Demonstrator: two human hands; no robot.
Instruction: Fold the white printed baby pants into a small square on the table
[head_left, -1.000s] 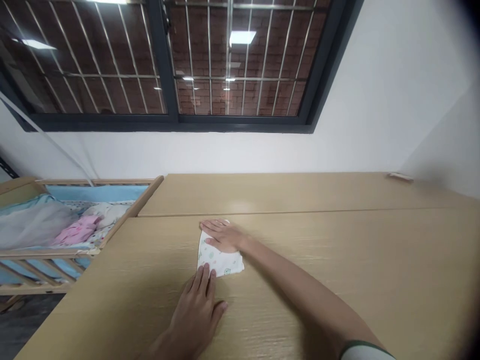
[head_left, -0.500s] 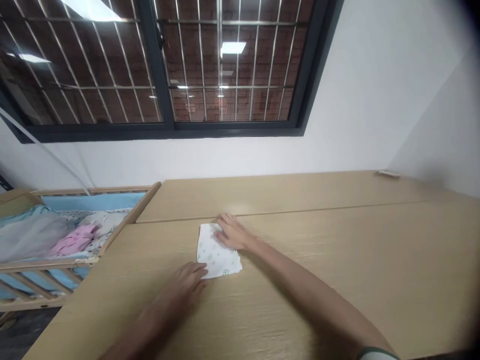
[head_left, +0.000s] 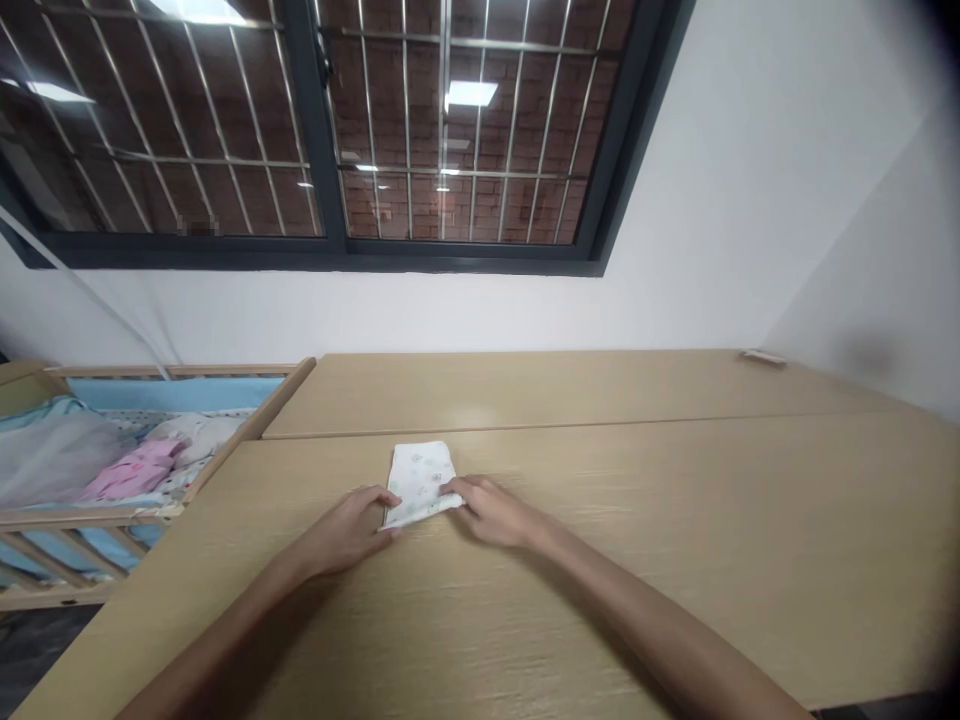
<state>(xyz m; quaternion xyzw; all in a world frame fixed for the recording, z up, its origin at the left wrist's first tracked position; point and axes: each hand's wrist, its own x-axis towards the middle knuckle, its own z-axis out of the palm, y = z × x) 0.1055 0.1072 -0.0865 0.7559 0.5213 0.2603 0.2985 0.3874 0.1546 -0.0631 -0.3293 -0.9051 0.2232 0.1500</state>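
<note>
A small white cloth (head_left: 420, 482) with pale green print lies folded on the light wooden table (head_left: 675, 530), its near edge slightly lifted. My left hand (head_left: 346, 530) grips the cloth's near left corner with its fingers together. From the other side, my right hand (head_left: 491, 510) has its fingertips on the cloth's near right corner. The two hands sit close together, and they hide the ends of that near edge.
A wooden crib (head_left: 247, 420) stands beyond the table's left edge, holding grey netting, a pink garment and a pale cloth. A seam crosses the tabletop behind the cloth. A small pale strip (head_left: 763, 357) lies on the far edge, below a barred window (head_left: 450, 130).
The cloth is now narrower and looks folded over. My left hand moved up to its near left corner, and my right hand moved down from its far edge to the near right corner.
</note>
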